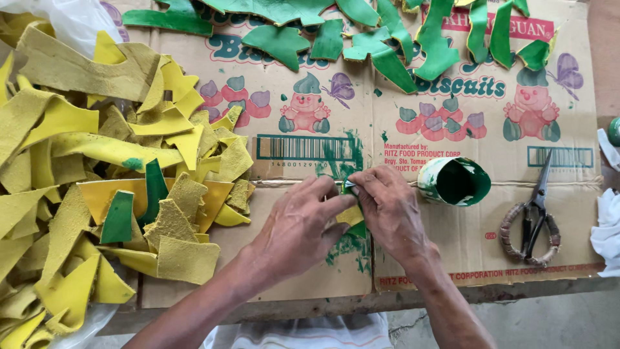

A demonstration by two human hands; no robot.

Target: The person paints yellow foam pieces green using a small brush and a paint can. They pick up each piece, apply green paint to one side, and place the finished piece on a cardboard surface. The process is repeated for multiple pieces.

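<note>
Yellow and green sheet material, apparently thin leather or foam offcut, makes up the small piece (352,216) held at the middle of the surface, on the flattened cardboard box (452,129) that covers it. The left hand (300,223) presses down on the piece with fingers spread flat. The right hand (387,203) pinches its upper edge between thumb and fingertips. Both grips are closed on the piece. Green paint smears mark the cardboard directly beneath and above it.

Handling judgement: the piece looks light, thin and flexible, so it will bend rather than hold its shape. Its painted face may be wet and slippery. Take hold at the dry edges, pinching lightly.

A heap of yellow offcuts (84,174) fills the left edge of the surface. Green-painted pieces (381,39) lie spread along the far edge. A small can of green paint (454,181) stands just beside the right hand. Scissors (533,220) with wrapped handles lie near the right edge, beside white cloth (607,226).
</note>
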